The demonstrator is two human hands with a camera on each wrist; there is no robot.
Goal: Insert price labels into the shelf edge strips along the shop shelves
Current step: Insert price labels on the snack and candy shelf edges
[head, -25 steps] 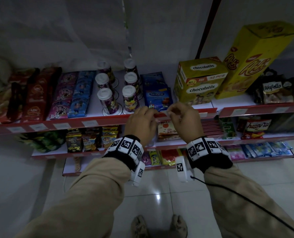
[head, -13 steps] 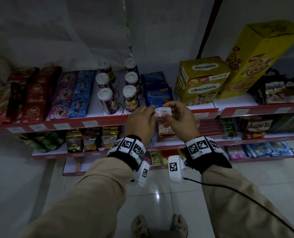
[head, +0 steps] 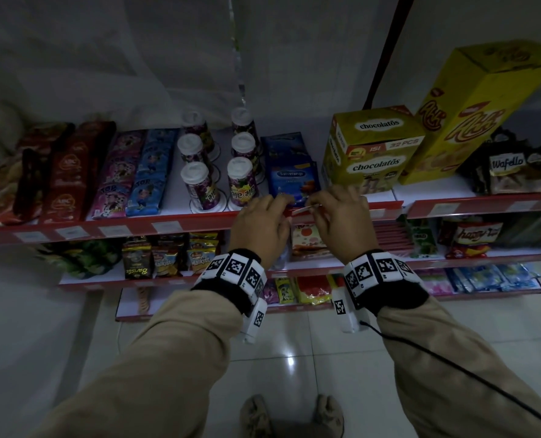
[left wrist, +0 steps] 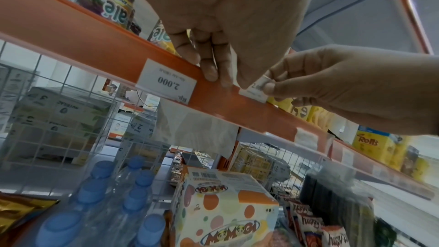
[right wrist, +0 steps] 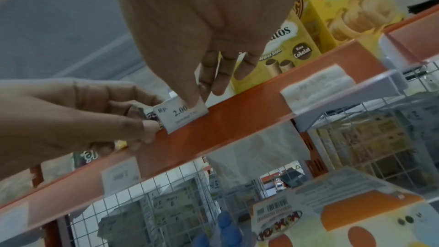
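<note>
A white price label [head: 300,210] printed "2.00…" sits at the top edge of the red shelf edge strip [head: 168,226] on the top shelf. My right hand [head: 315,207] pinches its right end between thumb and fingers. My left hand [head: 286,205] curls over the strip and pinches the label's left end. In the right wrist view the label [right wrist: 178,121] stands tilted against the strip [right wrist: 249,115], its lower edge on the strip's face. In the left wrist view the label [left wrist: 254,93] is mostly hidden behind my right thumb.
Another label [left wrist: 166,82] reading 2.000 sits in the strip just to the left, and more labels [head: 114,230] sit further left. Behind my hands stand drink cups [head: 242,184], blue packets [head: 294,175] and a yellow chocolatos box [head: 370,153]. Lower shelves hold snacks.
Half a second ago both hands held the label up face-on above the strip. They have brought it down to the strip's top edge, where it now shows edge-on from above.
</note>
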